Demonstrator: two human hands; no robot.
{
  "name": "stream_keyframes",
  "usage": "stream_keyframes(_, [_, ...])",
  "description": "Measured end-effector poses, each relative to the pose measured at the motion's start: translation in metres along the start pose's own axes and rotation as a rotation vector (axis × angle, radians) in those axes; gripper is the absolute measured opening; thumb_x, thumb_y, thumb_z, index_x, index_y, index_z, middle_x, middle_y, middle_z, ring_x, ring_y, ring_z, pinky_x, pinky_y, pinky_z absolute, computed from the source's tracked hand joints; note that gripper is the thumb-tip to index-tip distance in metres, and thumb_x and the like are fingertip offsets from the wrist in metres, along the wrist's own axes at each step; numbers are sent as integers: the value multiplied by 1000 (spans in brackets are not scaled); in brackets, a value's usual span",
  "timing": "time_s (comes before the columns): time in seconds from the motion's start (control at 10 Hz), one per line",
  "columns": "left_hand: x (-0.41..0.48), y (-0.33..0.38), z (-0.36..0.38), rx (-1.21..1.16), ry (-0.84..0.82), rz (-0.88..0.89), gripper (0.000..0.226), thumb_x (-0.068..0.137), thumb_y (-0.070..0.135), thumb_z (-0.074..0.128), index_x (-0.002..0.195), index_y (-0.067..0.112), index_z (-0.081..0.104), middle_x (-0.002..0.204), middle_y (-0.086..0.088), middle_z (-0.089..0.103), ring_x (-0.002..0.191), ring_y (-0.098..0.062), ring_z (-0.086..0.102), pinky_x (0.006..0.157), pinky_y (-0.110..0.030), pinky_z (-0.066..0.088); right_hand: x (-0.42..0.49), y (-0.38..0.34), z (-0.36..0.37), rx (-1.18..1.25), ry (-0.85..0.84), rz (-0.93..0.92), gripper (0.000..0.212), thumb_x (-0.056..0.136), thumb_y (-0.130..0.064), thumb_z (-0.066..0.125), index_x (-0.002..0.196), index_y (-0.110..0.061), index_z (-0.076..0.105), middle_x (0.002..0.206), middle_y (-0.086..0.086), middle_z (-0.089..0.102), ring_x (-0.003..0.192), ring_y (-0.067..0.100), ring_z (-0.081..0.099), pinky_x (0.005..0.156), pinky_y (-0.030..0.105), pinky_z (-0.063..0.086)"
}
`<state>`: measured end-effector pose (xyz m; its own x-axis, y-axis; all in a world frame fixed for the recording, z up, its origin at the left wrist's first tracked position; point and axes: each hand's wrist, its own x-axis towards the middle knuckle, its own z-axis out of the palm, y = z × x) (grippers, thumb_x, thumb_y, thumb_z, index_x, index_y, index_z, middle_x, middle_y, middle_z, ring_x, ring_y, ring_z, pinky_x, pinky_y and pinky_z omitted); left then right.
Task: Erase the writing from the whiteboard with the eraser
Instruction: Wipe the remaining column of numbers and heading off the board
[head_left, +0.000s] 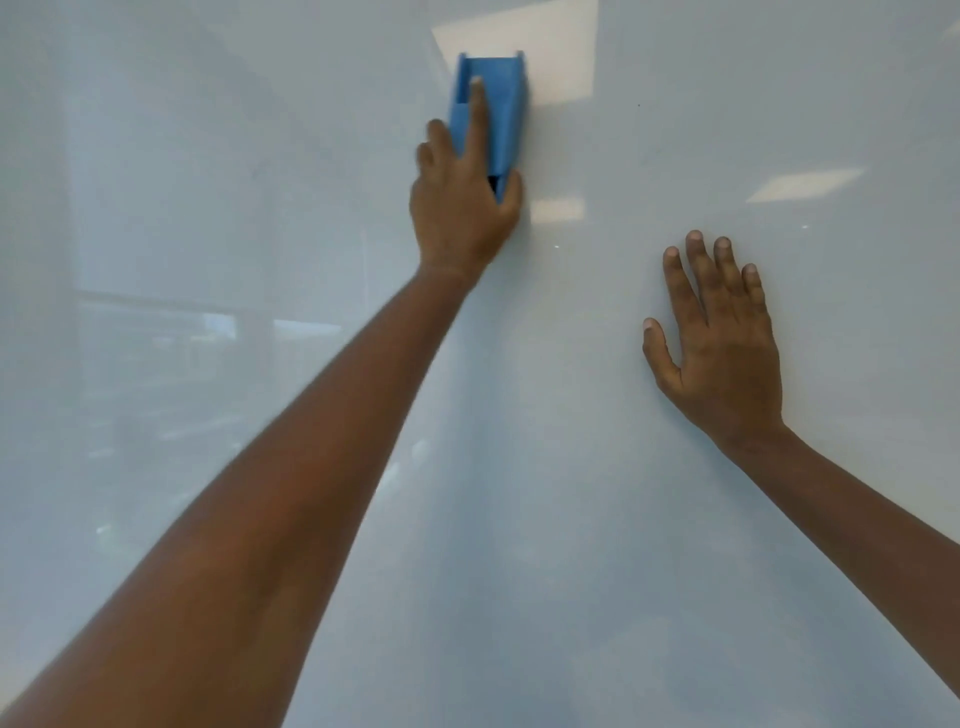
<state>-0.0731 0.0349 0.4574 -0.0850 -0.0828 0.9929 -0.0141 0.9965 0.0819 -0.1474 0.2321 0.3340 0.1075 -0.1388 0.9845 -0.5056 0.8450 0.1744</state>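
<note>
Whiteboard (597, 519): glossy pale surface that filled the whole view. No writing could be made out on the visible part; only a tiny dark speck showed upper right of centre. Reflections lay across it: a window-like pattern at the left, bright ceiling-light panels at the top centre and at the right.

Left arm: bare forearm, rose from the lower left corner diagonally toward the top centre.

Left hand (462, 208): closed around the lower end of the eraser, thumb on its right edge, index finger stretched up along its back, the other fingers curled at its left side. The hand looked slightly blurred.

Eraser (501, 109): blue, block-shaped, with raised side walls and a channel down its back. It stood long-side up, pressed flat against the whiteboard at top centre, its upper end overlapping the reflected light panel.

Right hand (719, 343): empty, fingers spread apart and pointing upward, palm toward the whiteboard and apparently laid flat on it. It sat lower than the eraser and well apart from it, to the right.

Right arm: bare forearm, ran from the wrist down to the right edge.
</note>
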Motion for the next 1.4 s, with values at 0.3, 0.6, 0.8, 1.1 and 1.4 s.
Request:
stream_keyframes(0.3, [24, -60, -12, 26, 17, -240, 67, 92, 40, 41, 148, 24, 7, 138, -19, 33, 122, -33, 38, 89, -41, 43, -1, 1, 0, -2, 13, -8, 53, 94, -28, 35, 140, -1, 35, 146, 21, 33, 136, 35, 27, 112, 46, 19])
stream_keyframes(0.6, [-29, -189, -35, -91, -18, -918, 67, 93, 39, 39, 148, 23, 4, 139, -23, 30, 127, -38, 33, 102, -47, 33, -1, 1, 2, -10, 33, -9, 53, 94, -28, 35, 140, -1, 35, 146, 21, 34, 136, 35, 28, 112, 46, 20])
stream_keyframes(0.8, [-15, -181, -40, -212, 15, -1029, 69, 92, 34, 40, 148, 20, 3, 144, -19, 27, 129, -34, 34, 104, -43, 34, -1, 1, 3, -14, 26, -9, 53, 94, -28, 35, 140, -1, 34, 146, 20, 33, 136, 34, 27, 112, 46, 20])
stream_keyframes(1.1, [24, -80, -26, -47, -6, -470, 66, 93, 37, 41, 148, 20, 8, 136, -19, 36, 123, -34, 40, 97, -40, 38, -2, 0, 2, -4, 22, -4, 54, 94, -28, 34, 140, -1, 34, 147, 21, 32, 136, 34, 26, 112, 47, 20])
stream_keyframes(1.4, [-27, 2, 1, 66, -56, 275, 68, 88, 39, 46, 147, 21, 16, 122, -15, 46, 97, -27, 48, 58, -29, 38, -1, 0, 1, -7, 19, -3, 54, 94, -28, 34, 140, 0, 34, 146, 21, 33, 136, 35, 26, 112, 46, 19])
